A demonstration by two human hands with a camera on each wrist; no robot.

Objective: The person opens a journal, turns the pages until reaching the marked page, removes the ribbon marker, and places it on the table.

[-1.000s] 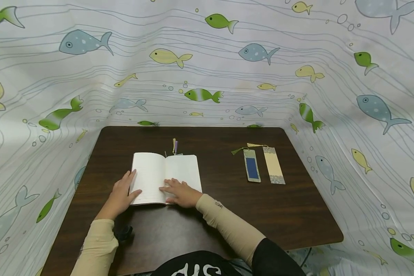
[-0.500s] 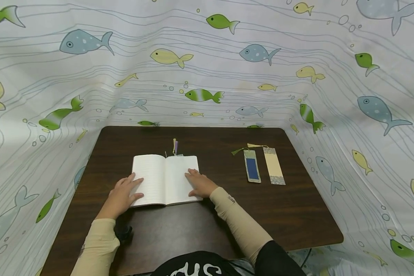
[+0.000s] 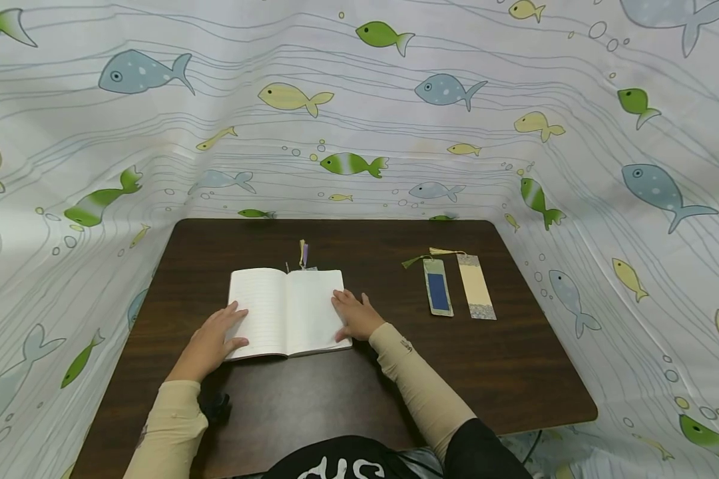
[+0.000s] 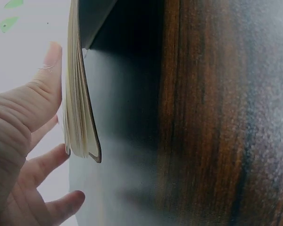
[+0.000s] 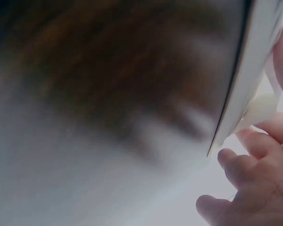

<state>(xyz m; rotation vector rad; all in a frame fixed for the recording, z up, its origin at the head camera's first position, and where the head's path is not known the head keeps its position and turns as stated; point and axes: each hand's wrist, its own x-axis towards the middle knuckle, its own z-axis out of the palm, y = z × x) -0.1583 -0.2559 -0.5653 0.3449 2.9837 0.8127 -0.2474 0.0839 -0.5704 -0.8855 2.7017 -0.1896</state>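
Observation:
An open notebook (image 3: 314, 313) lies on the table in the head view, its lined left page and plain-looking right page both facing up. My left hand (image 3: 211, 338) rests on the left page's outer edge, fingers spread and thumb on the paper. In the left wrist view the left thumb (image 4: 47, 89) lies along the page face beside the stacked page edges. At the right page's outer edge, my right hand (image 3: 357, 317) touches the paper with relaxed fingers. The right wrist view shows a page corner (image 5: 262, 110) curling up beside the right fingers (image 5: 259, 167).
Yellow and purple tassels (image 3: 303, 254) stick out past the notebook's top. To the right lie a blue-centred bookmark (image 3: 438, 291) with a green tassel and a cream bookmark (image 3: 475, 286). The dark wooden table (image 3: 389, 246) stands against a fish-patterned curtain (image 3: 359, 120).
My right hand has moved from the notebook's middle across the right page to its outer edge. The left hand has stayed at the left edge, shifting slightly.

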